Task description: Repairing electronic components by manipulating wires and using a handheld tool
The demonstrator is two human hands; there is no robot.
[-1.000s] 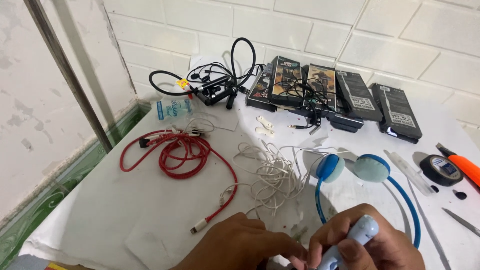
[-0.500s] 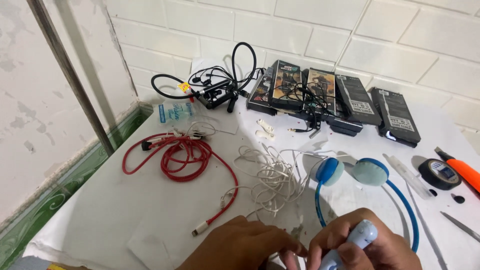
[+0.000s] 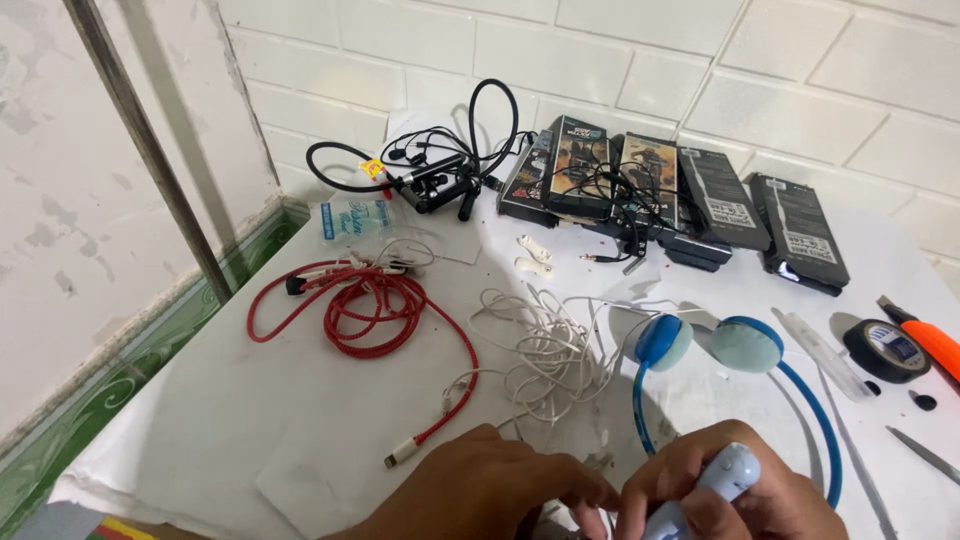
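At the bottom edge of the head view, my right hand (image 3: pixel 730 495) is closed around a small pale-blue plastic device (image 3: pixel 712 482) with a rounded end. My left hand (image 3: pixel 480 490) lies beside it, fingertips pinched at a thin white cable right next to the device. What sits between the fingertips is too small to make out. Just above my hands lies a tangle of white earphone wire (image 3: pixel 545 350). A blue headband headphone (image 3: pixel 720 345) with two round ear pads rests right above my right hand.
A white sheet (image 3: pixel 200 420) covers the table. A coiled red cable (image 3: pixel 365 305) lies left. Black earphones and cables (image 3: pixel 430 175) and several dark boxes (image 3: pixel 660 190) line the back wall. Black tape roll (image 3: pixel 885 350), orange-handled tool (image 3: pixel 925 335) at right. Metal pole (image 3: pixel 150 150) at left.
Both hands have slid slightly down and closer together over the white cable. The pale-blue device stays in my right hand. The things on the table have not moved.
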